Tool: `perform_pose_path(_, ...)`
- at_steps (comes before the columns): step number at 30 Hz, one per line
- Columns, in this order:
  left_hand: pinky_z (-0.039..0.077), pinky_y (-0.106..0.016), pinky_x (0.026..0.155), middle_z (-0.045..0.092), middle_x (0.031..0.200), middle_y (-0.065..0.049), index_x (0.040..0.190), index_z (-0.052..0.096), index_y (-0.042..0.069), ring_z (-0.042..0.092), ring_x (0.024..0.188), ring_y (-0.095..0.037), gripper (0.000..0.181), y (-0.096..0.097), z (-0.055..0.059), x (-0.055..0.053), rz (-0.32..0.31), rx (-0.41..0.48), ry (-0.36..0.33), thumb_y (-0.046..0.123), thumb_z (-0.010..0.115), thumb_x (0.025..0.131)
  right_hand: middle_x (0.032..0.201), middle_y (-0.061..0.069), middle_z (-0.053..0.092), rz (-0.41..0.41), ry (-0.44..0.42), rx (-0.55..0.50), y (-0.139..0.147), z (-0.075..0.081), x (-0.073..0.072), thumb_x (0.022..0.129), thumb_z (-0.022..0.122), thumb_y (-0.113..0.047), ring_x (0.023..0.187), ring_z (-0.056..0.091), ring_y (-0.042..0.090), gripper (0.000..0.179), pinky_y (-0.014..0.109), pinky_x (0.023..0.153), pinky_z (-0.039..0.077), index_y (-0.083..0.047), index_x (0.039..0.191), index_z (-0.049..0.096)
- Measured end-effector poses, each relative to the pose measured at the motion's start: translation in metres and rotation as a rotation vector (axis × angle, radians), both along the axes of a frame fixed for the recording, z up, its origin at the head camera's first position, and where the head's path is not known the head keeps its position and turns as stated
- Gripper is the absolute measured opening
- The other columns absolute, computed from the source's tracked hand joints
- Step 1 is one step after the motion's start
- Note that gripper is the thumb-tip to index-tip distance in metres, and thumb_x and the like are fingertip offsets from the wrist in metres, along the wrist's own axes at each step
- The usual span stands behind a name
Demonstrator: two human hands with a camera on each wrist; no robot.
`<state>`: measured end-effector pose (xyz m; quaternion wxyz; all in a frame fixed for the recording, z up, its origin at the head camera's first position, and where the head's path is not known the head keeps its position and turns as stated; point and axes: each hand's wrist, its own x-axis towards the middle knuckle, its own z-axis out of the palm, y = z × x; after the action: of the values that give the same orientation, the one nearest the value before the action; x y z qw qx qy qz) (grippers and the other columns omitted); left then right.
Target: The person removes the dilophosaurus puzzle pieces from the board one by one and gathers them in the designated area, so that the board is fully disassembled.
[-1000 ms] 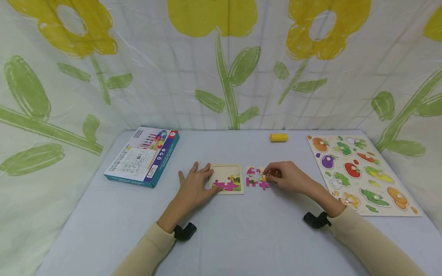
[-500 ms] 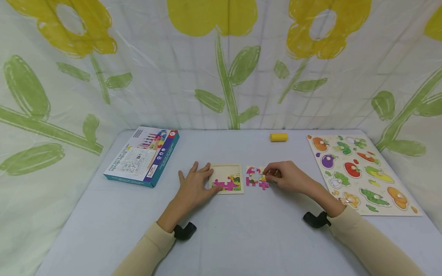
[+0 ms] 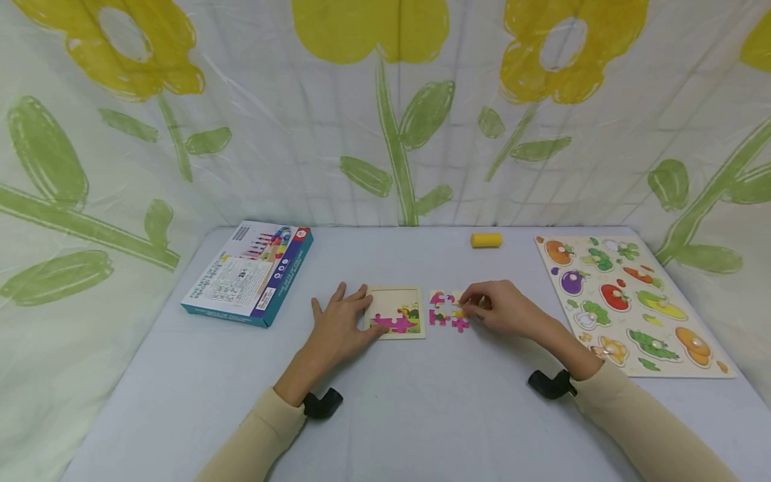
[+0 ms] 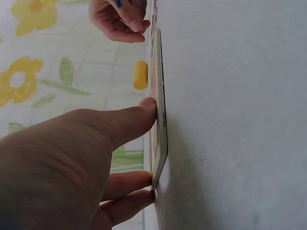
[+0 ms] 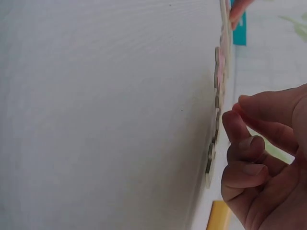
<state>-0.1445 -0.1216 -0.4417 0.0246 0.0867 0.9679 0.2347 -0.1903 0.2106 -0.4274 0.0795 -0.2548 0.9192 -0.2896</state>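
A square wooden puzzle tray [image 3: 394, 290] lies on the table in the head view, with pink and green pieces [image 3: 394, 324] fitted along its lower part. My left hand [image 3: 341, 326] rests at the tray's left side, fingers spread. In the left wrist view its thumb [image 4: 144, 112] lies on the tray's surface while other fingertips touch the edge. Loose jigsaw pieces [image 3: 440, 317] lie grouped right of the tray. Over their right side sits my right hand [image 3: 502, 309], fingers bent and covering part of the group. The right wrist view shows no piece between its fingertips.
A boxed set [image 3: 241, 274] lies at the left. A yellow cylinder [image 3: 486, 240] lies near the back edge. A vegetable peg puzzle board [image 3: 632, 304] occupies the right side, partly under the right forearm. A flowered cloth [image 3: 271, 134] hangs behind the table.
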Motion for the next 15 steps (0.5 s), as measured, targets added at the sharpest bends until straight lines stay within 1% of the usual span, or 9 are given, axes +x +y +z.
perform_pose_path(3,0.007,-0.091,0.115,0.051,0.164,-0.009,0.147,0.064,0.010,0.027,0.162,-0.047,0.071,0.000,0.000,0.000,-0.002,0.001,0.000,0.050,0.080,0.090,0.088,-0.004,0.073,0.005,0.000,-0.016,-0.002,0.001,-0.001,0.100,0.073,-0.014,0.069,0.055,0.009,0.010,0.022,0.062,0.048,-0.014,0.107,0.078)
perform_pose_path(7,0.007,-0.091,0.115,0.051,0.164,-0.008,0.147,0.064,0.011,0.027,0.162,-0.047,0.071,0.000,0.000,0.000,0.000,0.003,0.000,0.050,0.080,0.090,0.088,-0.004,0.073,0.039,0.003,-0.039,-0.009,0.000,-0.003,0.100,0.073,-0.014,0.068,0.054,0.006,0.010,0.022,0.061,0.047,-0.012,0.108,0.078)
perform_pose_path(15,0.007,-0.092,0.114,0.051,0.164,-0.009,0.146,0.064,0.010,0.027,0.162,-0.047,0.071,0.000,0.000,0.000,-0.002,0.000,0.002,0.050,0.080,0.090,0.086,-0.001,0.073,0.109,-0.023,-0.082,-0.035,0.005,-0.003,0.099,0.073,-0.013,0.062,0.057,0.007,0.010,0.022,0.058,0.049,-0.010,0.108,0.078)
